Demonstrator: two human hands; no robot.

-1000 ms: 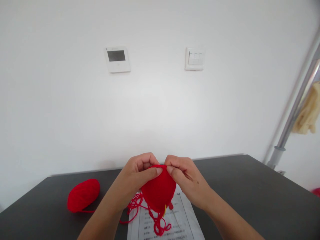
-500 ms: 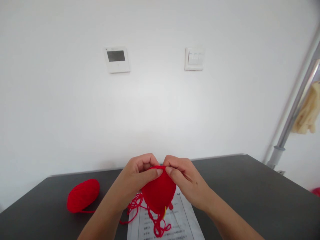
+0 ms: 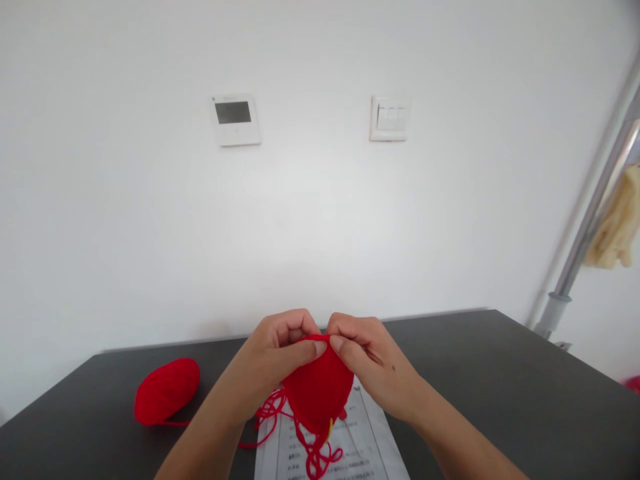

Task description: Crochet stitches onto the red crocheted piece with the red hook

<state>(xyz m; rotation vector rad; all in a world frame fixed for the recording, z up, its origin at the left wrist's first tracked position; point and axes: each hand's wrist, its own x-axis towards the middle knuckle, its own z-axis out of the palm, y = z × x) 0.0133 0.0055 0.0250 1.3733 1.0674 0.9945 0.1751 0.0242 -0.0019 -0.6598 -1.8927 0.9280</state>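
A red knitted or crocheted piece (image 3: 320,390) hangs between my hands, its top edge pinched by both. My left hand (image 3: 280,350) grips that edge from the left with thumb and curled fingers. From the right, my right hand (image 3: 373,357) pinches the same edge, its thumb close to the left thumb. A small yellow item (image 3: 330,430) shows at the piece's lower tip; what it is cannot be made out. Loose red yarn (image 3: 270,410) trails below and to the left, over a printed sheet (image 3: 360,433).
An oval ball of red yarn (image 3: 167,392) lies at the left on the dark table (image 3: 475,373). On the white wall are a panel with a screen (image 3: 236,120) and a switch plate (image 3: 390,119). A metal pole (image 3: 595,200) and cream cloth (image 3: 617,220) are at right.
Both hands keep their hold on the red piece, which has dropped very slightly. The yarn loop under it sits a little lower.
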